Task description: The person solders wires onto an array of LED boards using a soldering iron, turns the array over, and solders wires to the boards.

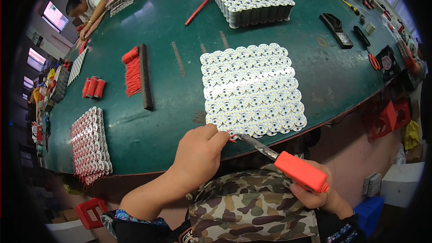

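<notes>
A panel of round white LED boards (pixel 249 87) lies in front of me, its lower edge close to the table's near edge. My left hand (pixel 200 148) is at the panel's lower left corner, thumb and finger pinched on a short red wire (pixel 232 139). In my right hand (pixel 315 186) is a soldering iron (pixel 299 171) with an orange-red handle. Its dark tip reaches the corner board beside the wire; whether it touches the wire is too small to tell.
On the green table (pixel 166 139) stand a stack of LED panels (pixel 252 4), a dark bar (pixel 145 76) beside red wires (pixel 132 74), red wire bundles (pixel 93 87) and wired panels (pixel 91 141). A black tool (pixel 336 30) lies right. A co-worker (pixel 92 6) works at the far left.
</notes>
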`<action>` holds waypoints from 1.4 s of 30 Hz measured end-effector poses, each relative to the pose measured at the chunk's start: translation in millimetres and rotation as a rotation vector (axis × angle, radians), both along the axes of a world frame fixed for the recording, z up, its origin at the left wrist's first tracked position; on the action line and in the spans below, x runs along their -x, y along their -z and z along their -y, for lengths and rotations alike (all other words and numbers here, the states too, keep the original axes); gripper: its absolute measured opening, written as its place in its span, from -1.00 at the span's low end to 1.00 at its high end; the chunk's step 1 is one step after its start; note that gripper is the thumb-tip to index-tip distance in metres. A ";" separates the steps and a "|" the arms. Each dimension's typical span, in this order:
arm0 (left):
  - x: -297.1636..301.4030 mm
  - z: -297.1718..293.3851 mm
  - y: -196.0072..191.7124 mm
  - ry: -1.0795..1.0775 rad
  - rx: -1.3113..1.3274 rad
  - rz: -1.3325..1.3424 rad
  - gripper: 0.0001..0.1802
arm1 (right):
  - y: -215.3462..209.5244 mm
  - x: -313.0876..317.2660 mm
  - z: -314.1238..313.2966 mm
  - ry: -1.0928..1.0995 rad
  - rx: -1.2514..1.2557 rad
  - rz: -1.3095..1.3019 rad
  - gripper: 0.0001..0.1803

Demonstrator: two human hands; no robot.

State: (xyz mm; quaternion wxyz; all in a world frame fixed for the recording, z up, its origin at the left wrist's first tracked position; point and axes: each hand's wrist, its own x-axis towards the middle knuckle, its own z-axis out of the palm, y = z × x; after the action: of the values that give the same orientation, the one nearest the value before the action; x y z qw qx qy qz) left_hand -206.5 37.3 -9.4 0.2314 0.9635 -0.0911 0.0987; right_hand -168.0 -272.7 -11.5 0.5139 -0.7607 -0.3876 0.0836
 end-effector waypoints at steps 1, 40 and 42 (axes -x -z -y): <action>-0.4 0.0 -0.2 0.001 0.001 0.000 -0.80 | 0.0 0.0 0.2 0.001 0.014 0.028 -0.41; 2.5 0.2 6.1 0.035 -0.177 0.143 -0.73 | 20.9 -0.3 -0.7 -0.023 -0.082 0.005 -0.40; 2.0 0.5 6.2 0.036 -0.179 0.144 -0.74 | 19.7 -1.2 -1.3 -0.028 -0.082 0.011 -0.40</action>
State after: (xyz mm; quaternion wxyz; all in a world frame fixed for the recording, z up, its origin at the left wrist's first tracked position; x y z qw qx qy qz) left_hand -208.5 36.8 -15.5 0.1391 0.9689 -0.1332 0.1552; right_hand -166.8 -271.4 -31.3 0.5413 -0.7338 -0.4045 0.0705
